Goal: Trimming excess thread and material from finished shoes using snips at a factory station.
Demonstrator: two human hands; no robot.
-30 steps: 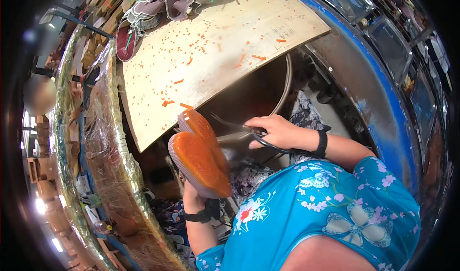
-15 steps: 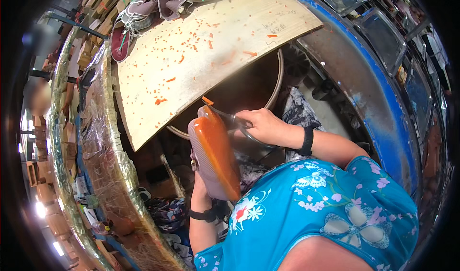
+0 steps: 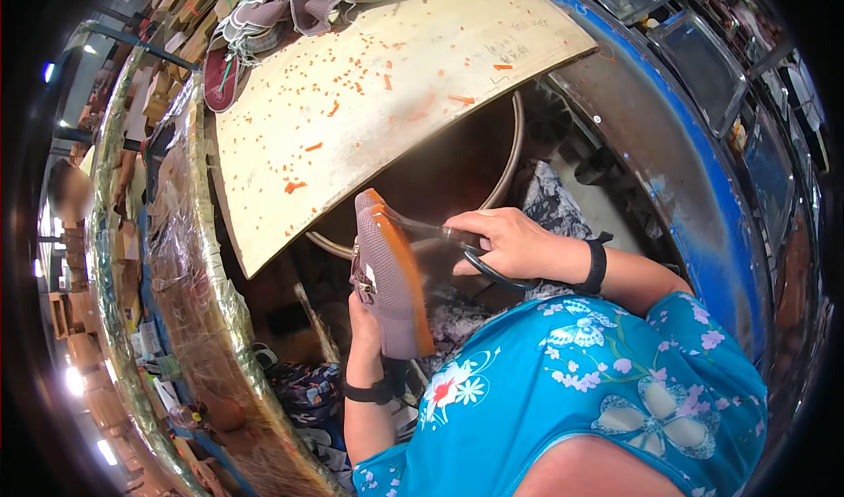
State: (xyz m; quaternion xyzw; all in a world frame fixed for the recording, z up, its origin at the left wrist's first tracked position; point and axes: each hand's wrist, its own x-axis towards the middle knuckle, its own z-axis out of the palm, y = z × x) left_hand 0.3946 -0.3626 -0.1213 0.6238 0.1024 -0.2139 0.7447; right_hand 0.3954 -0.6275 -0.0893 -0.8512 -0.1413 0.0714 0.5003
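Shoe [image 3: 384, 286] is sitting clasped in left hand [image 3: 364, 323], apparently presenting its sole [image 3: 408, 264] to scissors [image 3: 431, 230] right hand [image 3: 508, 238] is gripping.

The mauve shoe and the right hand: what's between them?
The head view shows dark scissor blades between the right hand and the orange sole of the mauve shoe; whether they touch it is unclear.

Shoes [image 3: 315, 3] crowd the far left of a table [image 3: 352, 158] whose middle offers open passage above small orange scraps [image 3: 294, 186]; a plastic-wrapped barrier [image 3: 200, 268] closes the left side, while a held shoe [image 3: 387, 281] obstructs the near approach.
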